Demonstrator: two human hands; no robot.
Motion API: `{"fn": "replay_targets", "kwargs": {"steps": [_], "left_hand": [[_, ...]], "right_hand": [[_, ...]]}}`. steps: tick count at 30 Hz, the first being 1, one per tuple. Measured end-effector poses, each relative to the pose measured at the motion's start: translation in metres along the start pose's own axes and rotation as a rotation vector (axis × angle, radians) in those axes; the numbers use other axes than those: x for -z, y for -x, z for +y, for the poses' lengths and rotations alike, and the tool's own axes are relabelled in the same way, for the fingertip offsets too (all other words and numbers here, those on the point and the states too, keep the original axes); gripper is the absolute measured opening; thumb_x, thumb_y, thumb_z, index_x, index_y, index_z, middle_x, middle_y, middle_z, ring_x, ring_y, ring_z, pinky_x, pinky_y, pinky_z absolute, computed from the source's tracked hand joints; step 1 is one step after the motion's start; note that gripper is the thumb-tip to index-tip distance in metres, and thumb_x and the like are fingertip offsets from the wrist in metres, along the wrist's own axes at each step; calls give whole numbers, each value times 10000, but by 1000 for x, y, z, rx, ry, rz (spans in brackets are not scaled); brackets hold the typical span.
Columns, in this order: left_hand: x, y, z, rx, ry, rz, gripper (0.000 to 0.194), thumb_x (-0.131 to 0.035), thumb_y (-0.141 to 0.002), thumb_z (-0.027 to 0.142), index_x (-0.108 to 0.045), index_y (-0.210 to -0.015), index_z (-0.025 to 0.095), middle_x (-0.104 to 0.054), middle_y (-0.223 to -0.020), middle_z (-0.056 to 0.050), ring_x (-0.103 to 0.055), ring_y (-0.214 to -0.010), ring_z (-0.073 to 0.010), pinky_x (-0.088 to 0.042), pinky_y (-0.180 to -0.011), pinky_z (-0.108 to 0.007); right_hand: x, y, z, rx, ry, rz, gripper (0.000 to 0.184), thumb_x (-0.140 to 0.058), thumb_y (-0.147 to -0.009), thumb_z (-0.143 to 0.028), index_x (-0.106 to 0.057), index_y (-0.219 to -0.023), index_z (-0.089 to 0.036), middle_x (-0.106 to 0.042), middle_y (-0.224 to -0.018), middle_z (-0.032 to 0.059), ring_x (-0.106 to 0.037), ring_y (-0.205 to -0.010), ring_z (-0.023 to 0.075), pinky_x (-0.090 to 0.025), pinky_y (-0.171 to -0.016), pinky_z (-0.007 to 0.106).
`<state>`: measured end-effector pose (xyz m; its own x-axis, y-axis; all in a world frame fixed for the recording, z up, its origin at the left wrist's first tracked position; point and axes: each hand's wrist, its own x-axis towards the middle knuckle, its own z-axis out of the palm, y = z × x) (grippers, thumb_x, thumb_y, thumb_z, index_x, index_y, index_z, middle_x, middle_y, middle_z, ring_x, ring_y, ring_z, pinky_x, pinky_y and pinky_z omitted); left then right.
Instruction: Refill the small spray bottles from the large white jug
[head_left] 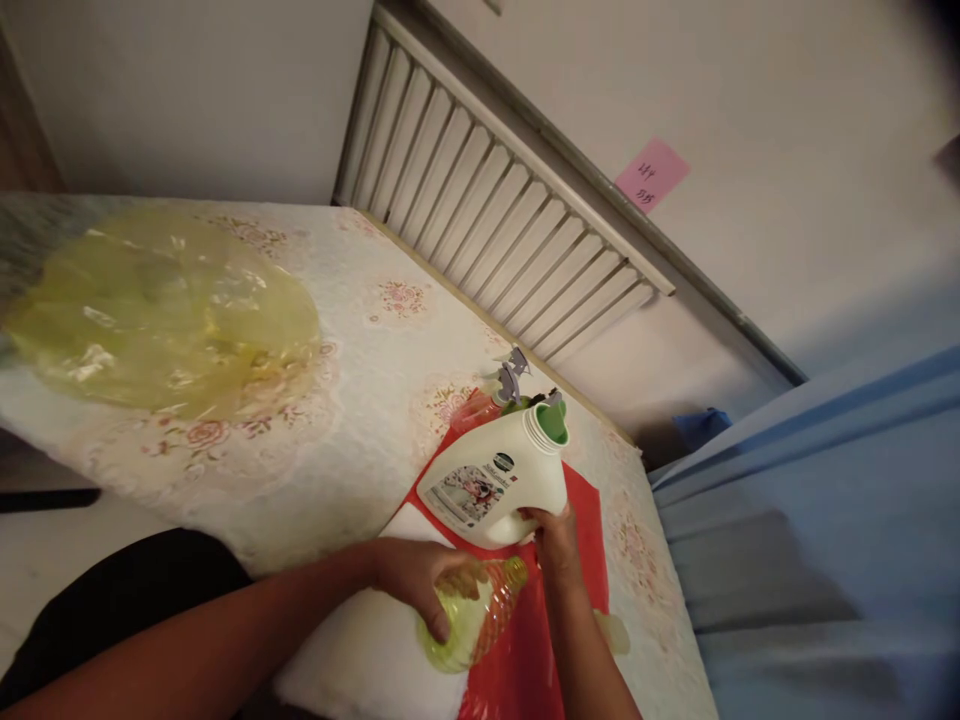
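Note:
My left hand (420,580) is wrapped round a clear yellow-green plastic bottle (480,615) that tilts with its open neck up and to the right. My right hand (551,535) grips the handle of a large cream detergent jug (487,475). The jug leans to the right; a green spout insert shows in its uncapped mouth, and a printed label faces me. Bottle and jug are close together, the bottle's neck just below the jug's base. Beneath them lie a red plastic sheet or bag (589,520) and a white, soft-looking block (367,650).
Grey trigger spray heads (510,378) stick up behind the jug. An inflated yellow plastic bag (165,315) lies left on the flowered tablecloth (360,400). A radiator (495,190) borders the far edge, and a blue curtain (825,540) hangs at right.

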<state>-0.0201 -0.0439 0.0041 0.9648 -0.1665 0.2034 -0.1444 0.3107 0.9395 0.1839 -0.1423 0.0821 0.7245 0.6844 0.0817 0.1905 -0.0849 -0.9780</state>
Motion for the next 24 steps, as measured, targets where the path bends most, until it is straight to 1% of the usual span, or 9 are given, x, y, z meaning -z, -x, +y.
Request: {"fn": "replay_targets", "kwargs": {"steps": [4,7,10,13,15,17,20,24], "left_hand": [[-1,2,5,179,-82,10,886,-951,-474,435,-617,-1279,273,-683,-1224,-40,-590,-1227,-356,-458,-1055,-482],[0,2,3,227,-75,34,914,-967,-421,419,-625,-1255,260,-675,-1251,-48,-573,-1254,-376,-444,-1066,-494],[2,0,-7,229,-76,49,921,-966,-417,410,-622,-1257,249,-655,-1299,-55,-547,-1289,-384,-441,-1071,-488],[4,0,-12,173,-114,41,873,-948,-467,438,-622,-1258,259,-672,-1259,-44,-568,-1262,-377,-458,-1047,-482],[4,0,-10,146,-144,27,842,-939,-487,456,-627,-1246,268,-691,-1200,-35,-606,-1199,-368,-486,-1006,-477],[3,1,-4,161,-170,20,825,-942,-482,456,-636,-1226,270,-700,-1158,-31,-631,-1143,-361,-501,-977,-473],[2,2,2,185,-179,14,801,-939,-488,452,-643,-1211,273,-701,-1142,-28,-636,-1121,-356,-510,-956,-464],[3,1,-2,177,-189,30,824,-933,-503,439,-629,-1251,279,-696,-1167,-24,-627,-1133,-344,-498,-975,-452]], "right_hand": [[-7,-1,-3,-11,-5,43,115,-653,-567,-280,-583,-604,-196,-574,-498,-43,-478,-483,141,-361,-467,258],[-13,-6,-8,-14,4,66,120,-657,-553,-249,-583,-632,-197,-566,-484,-55,-477,-478,136,-369,-484,255],[-20,-11,-16,-9,21,74,126,-663,-549,-211,-593,-654,-196,-573,-487,-63,-483,-489,130,-369,-498,246],[-28,-14,-25,11,54,79,125,-668,-556,-197,-597,-658,-197,-554,-475,-72,-465,-478,124,-353,-485,241],[-33,-15,-31,26,65,88,131,-668,-557,-195,-600,-669,-197,-548,-474,-77,-458,-476,119,-346,-481,235],[-37,-15,-37,47,58,109,142,-668,-555,-196,-604,-682,-194,-553,-481,-77,-456,-475,115,-343,-481,230],[-36,-17,-50,94,43,157,147,-671,-544,-198,-593,-668,-193,-552,-473,-75,-462,-472,115,-343,-483,229],[-26,-18,-79,154,22,206,149,-673,-533,-182,-573,-643,-190,-553,-468,-73,-463,-462,109,-340,-480,228]]}}
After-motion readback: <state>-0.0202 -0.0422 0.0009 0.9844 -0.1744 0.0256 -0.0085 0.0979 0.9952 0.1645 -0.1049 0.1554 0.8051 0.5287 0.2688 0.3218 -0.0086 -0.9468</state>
